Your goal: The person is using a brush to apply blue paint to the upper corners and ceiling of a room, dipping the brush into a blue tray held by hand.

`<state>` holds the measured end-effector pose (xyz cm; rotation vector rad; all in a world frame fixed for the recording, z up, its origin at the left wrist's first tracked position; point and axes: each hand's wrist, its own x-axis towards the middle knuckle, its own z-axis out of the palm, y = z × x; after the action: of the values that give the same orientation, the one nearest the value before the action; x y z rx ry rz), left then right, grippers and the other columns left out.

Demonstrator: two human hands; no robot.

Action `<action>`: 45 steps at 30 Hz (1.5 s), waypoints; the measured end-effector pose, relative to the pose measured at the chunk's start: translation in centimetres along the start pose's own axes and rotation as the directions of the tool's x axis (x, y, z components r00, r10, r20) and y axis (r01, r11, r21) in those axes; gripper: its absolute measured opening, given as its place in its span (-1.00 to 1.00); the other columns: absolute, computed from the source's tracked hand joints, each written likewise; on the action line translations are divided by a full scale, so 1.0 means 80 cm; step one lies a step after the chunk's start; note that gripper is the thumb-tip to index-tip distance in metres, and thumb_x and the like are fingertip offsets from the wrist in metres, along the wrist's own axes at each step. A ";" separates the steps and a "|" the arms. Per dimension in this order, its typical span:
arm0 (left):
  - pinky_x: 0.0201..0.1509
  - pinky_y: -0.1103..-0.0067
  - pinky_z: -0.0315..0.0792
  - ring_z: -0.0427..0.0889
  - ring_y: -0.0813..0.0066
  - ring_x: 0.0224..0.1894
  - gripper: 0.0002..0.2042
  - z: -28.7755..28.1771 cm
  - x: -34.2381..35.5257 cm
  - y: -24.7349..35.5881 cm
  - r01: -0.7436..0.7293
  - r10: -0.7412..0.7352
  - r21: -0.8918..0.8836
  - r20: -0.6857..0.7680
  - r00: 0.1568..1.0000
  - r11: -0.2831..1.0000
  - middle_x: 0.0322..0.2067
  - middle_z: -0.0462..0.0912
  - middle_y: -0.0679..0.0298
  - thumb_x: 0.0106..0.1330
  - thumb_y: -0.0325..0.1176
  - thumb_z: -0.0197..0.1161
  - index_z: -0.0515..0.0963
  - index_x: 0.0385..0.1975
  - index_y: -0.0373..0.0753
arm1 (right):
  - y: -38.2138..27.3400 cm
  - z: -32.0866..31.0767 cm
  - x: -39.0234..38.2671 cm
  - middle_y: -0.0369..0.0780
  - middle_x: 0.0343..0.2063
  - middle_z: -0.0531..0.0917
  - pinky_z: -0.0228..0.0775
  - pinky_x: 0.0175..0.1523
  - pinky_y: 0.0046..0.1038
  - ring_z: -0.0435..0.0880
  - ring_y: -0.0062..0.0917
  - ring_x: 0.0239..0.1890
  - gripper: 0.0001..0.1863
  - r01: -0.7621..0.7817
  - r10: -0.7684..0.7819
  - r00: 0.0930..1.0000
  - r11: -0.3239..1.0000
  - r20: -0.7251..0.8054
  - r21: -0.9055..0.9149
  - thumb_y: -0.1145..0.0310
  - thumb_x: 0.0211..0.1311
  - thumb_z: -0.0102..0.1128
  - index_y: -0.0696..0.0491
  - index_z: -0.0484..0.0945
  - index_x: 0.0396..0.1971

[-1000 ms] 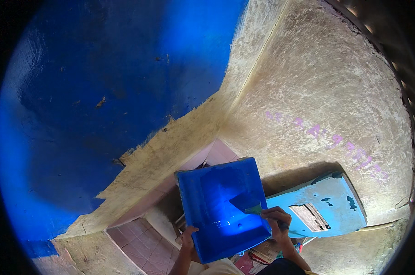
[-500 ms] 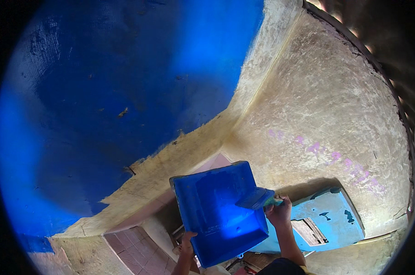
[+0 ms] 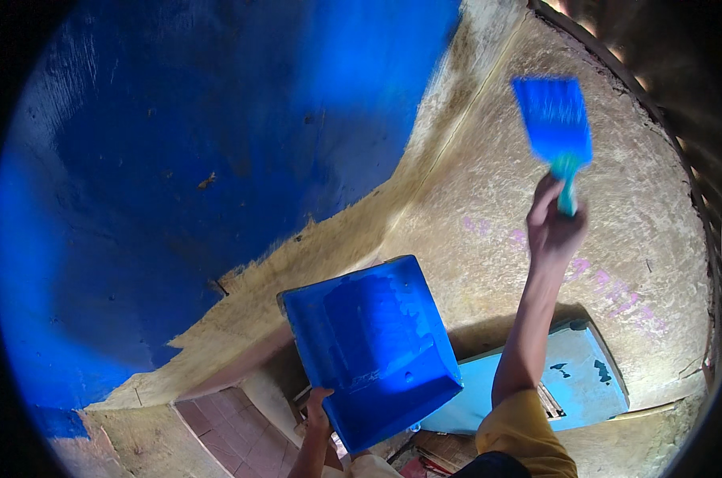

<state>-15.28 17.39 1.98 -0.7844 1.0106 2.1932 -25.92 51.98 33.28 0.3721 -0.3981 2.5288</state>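
My left hand grips the left side of a blue paint tray, which has wet blue paint inside. My right hand holds a wide paintbrush by its green handle, raised high at the right in front of bare, rough plaster with faint pink marks. The brush head is coated blue and blurred by motion; whether it touches the plaster I cannot tell. The wall at upper left is painted glossy blue, ending in a ragged edge along an unpainted strip near the corner.
A light-blue panel with peeling paint and an opening leans at lower right, partly behind my right arm. Pink tiles show at lower left, with mixed clutter below the tray. A dark roof edge runs along the right.
My right hand has lifted the brush out of the tray, up and to the right. The tray has shifted slightly up and left in view.
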 end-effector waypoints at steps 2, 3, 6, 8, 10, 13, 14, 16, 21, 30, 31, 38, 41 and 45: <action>-0.14 0.48 0.38 0.49 0.38 -0.28 -0.82 0.010 -0.008 0.010 0.002 -0.001 0.018 -0.019 1.000 1.000 -0.41 0.51 0.25 -0.04 -0.29 0.14 0.48 -0.43 -0.18 | 0.000 0.035 0.062 0.03 -0.21 0.47 0.46 0.09 -0.34 0.49 -0.25 -0.06 -0.66 0.246 -0.244 0.969 0.958 0.037 -0.148 0.38 0.19 -0.21 0.40 0.35 -0.24; -0.15 0.48 0.38 0.49 0.38 -0.29 -0.82 0.012 -0.011 0.013 -0.019 0.021 0.036 -0.044 0.999 0.999 -0.42 0.50 0.25 -0.05 -0.29 0.14 0.48 -0.44 -0.18 | 0.002 0.050 0.091 0.05 -0.21 0.50 0.42 0.12 -0.27 0.51 -0.20 -0.07 -0.67 0.393 -0.395 0.918 0.892 0.036 -0.223 0.41 0.15 -0.18 0.41 0.38 -0.27; -0.20 0.41 0.37 0.46 0.30 -0.31 -0.66 0.006 -0.011 0.011 -0.047 0.052 0.072 -0.070 0.996 0.996 -0.40 0.47 0.21 -0.12 -0.24 0.17 0.44 -0.31 -0.22 | 0.015 0.079 0.158 0.01 -0.28 0.56 0.38 0.14 -0.18 0.56 -0.12 -0.14 -0.69 0.601 -0.536 0.799 0.691 0.273 -0.402 0.43 0.11 -0.15 0.41 0.43 -0.33; -0.23 0.37 0.37 0.45 0.27 -0.31 -0.59 -0.005 -0.010 0.005 -0.028 0.034 0.069 -0.086 0.996 0.997 -0.38 0.45 0.19 -0.16 -0.22 0.18 0.42 -0.24 -0.24 | 0.023 0.090 0.182 -0.02 -0.28 0.55 0.43 0.08 -0.20 0.59 -0.13 -0.21 -0.70 0.636 -0.549 0.771 0.626 0.324 -0.452 0.43 0.09 -0.16 0.38 0.40 -0.32; -0.24 0.35 0.38 0.44 0.26 -0.32 -0.60 -0.016 -0.008 -0.001 0.035 -0.028 0.052 -0.124 0.992 0.998 -0.37 0.45 0.18 -0.15 -0.22 0.18 0.42 -0.25 -0.23 | 0.029 0.099 0.199 -0.02 -0.29 0.54 0.47 0.05 -0.21 0.60 -0.14 -0.23 -0.71 0.684 -0.574 0.723 0.521 0.384 -0.511 0.42 0.10 -0.18 0.37 0.38 -0.32; -0.28 0.36 0.37 0.44 0.28 -0.34 -0.66 -0.028 -0.005 -0.009 0.060 -0.058 0.018 -0.126 0.990 0.998 -0.40 0.44 0.19 -0.13 -0.23 0.18 0.42 -0.31 -0.19 | 0.035 0.107 0.213 -0.02 -0.29 0.53 0.50 0.02 -0.21 0.61 -0.15 -0.25 -0.71 0.726 -0.573 0.683 0.461 0.453 -0.511 0.41 0.10 -0.18 0.36 0.35 -0.32; -0.29 0.37 0.37 0.44 0.28 -0.35 -0.68 -0.030 -0.005 -0.010 0.058 -0.053 0.031 -0.137 0.989 0.998 -0.41 0.44 0.20 -0.12 -0.23 0.18 0.42 -0.33 -0.18 | 0.035 0.108 0.217 -0.02 -0.29 0.53 0.50 0.02 -0.22 0.61 -0.15 -0.25 -0.71 0.744 -0.578 0.663 0.436 0.476 -0.506 0.41 0.11 -0.19 0.36 0.36 -0.32; -0.31 0.39 0.37 0.44 0.30 -0.38 -0.73 -0.034 -0.004 -0.011 0.036 -0.029 0.050 -0.127 0.991 0.998 -0.43 0.43 0.22 -0.11 -0.24 0.19 0.41 -0.38 -0.15 | 0.035 0.107 0.225 0.00 -0.25 0.53 0.50 0.02 -0.22 0.61 -0.15 -0.26 -0.70 0.726 -0.586 0.677 0.433 0.444 -0.534 0.38 0.14 -0.19 0.35 0.36 -0.31; -0.33 0.41 0.35 0.43 0.36 -0.40 -0.78 -0.035 -0.004 -0.009 -0.049 0.066 0.129 -0.127 0.990 0.990 -0.47 0.42 0.28 -0.08 -0.22 0.19 0.41 -0.46 -0.13 | 0.032 0.084 0.234 0.02 -0.20 0.52 0.49 0.02 -0.21 0.60 -0.14 -0.22 -0.69 0.740 -0.492 0.668 0.356 0.559 -0.571 0.32 0.26 -0.25 0.28 0.39 -0.29; -0.30 0.40 0.38 0.45 0.33 -0.36 -0.75 -0.054 0.009 -0.021 -0.169 0.179 0.182 -0.039 0.983 0.969 -0.44 0.44 0.25 -0.10 -0.20 0.19 0.42 -0.41 -0.12 | -0.004 0.061 0.207 -0.04 -0.25 0.53 0.39 0.11 -0.14 0.57 -0.12 -0.18 -0.69 0.656 -0.537 0.742 0.456 0.402 -0.602 0.29 0.31 -0.26 0.25 0.37 -0.36; -0.29 0.40 0.38 0.45 0.32 -0.35 -0.73 -0.057 0.013 -0.023 -0.146 0.156 0.178 -0.043 0.987 0.973 -0.44 0.45 0.25 -0.11 -0.20 0.19 0.42 -0.39 -0.13 | -0.012 0.078 0.217 -0.05 -0.28 0.53 0.41 0.10 -0.15 0.59 -0.12 -0.22 -0.73 0.696 -0.485 0.715 0.423 0.504 -0.581 0.34 0.27 -0.24 0.24 0.36 -0.40; -0.24 0.37 0.39 0.45 0.28 -0.34 -0.69 -0.069 0.030 -0.047 -0.055 0.060 0.086 -0.051 0.997 0.995 -0.40 0.46 0.22 -0.15 -0.23 0.19 0.43 -0.36 -0.17 | 0.016 0.077 0.248 -0.04 -0.25 0.54 0.46 0.04 -0.16 0.59 -0.15 -0.20 -0.74 0.650 -0.474 0.751 0.407 0.460 -0.642 0.30 0.30 -0.24 0.18 0.37 -0.39; -0.22 0.37 0.39 0.45 0.28 -0.33 -0.70 -0.080 0.035 -0.055 -0.163 0.167 0.125 -0.021 0.986 0.979 -0.39 0.46 0.22 -0.15 -0.24 0.19 0.43 -0.37 -0.17 | 0.021 0.041 0.209 -0.06 -0.26 0.54 0.45 0.05 -0.15 0.58 -0.14 -0.17 -0.73 0.536 -0.449 0.819 0.382 0.356 -0.752 0.30 0.31 -0.26 0.18 0.37 -0.40; -0.19 0.38 0.38 0.45 0.30 -0.29 -0.74 -0.088 0.032 -0.054 -0.224 0.223 0.179 0.024 0.974 0.958 -0.37 0.47 0.22 -0.10 -0.22 0.18 0.45 -0.39 -0.15 | 0.001 0.065 0.198 -0.04 -0.27 0.54 0.44 0.06 -0.15 0.57 -0.14 -0.16 -0.72 0.626 -0.478 0.757 0.332 0.446 -0.706 0.29 0.30 -0.26 0.19 0.36 -0.41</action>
<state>-12.01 14.75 -5.57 -0.6076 1.3323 2.2468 -37.92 57.56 43.48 0.2529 -1.2415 1.3721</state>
